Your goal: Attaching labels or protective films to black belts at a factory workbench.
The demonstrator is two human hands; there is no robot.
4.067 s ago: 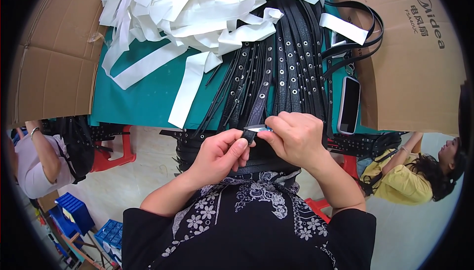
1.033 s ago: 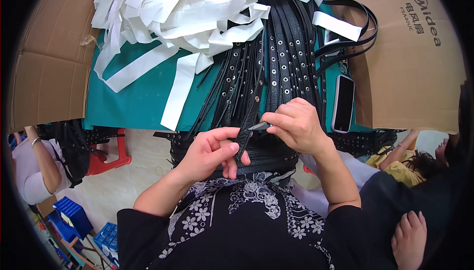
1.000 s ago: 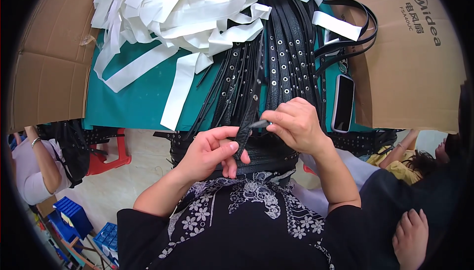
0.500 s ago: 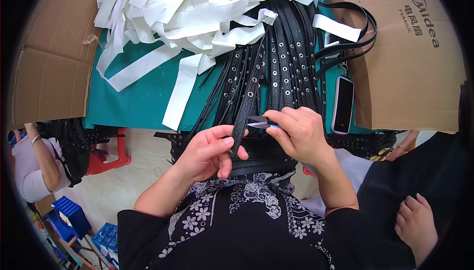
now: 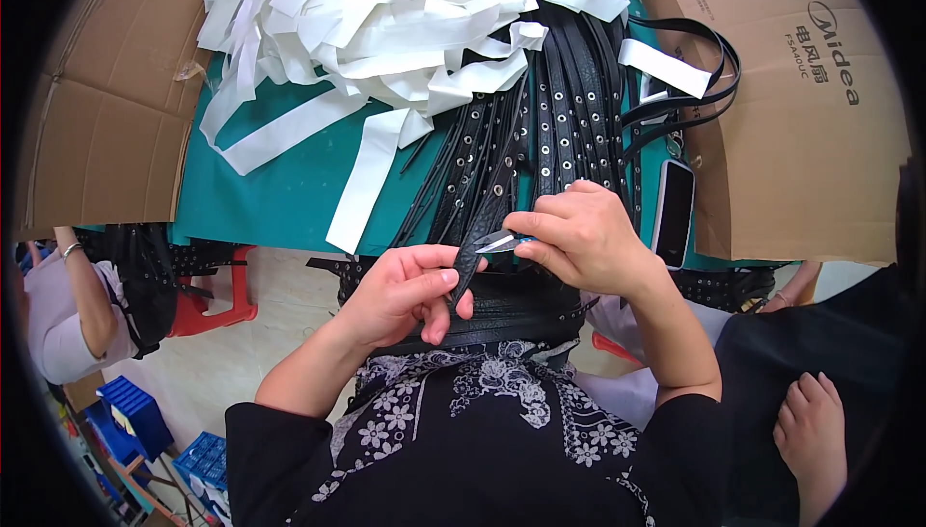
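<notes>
Covering most of the small snips, the right hand leaves only the metal blade tip showing, so how far the blades gape cannot be told; its grip is closed tight on them. The left hand has its grip pinched shut on a black strap at the near edge of the tabletop, the strap's lower end hidden behind the fingers. More studded belts run up the tabletop and vanish under a heap of white strips at its far edge. A phone lies at the right edge, against a cardboard box. Another person's hand shows at lower right.
</notes>
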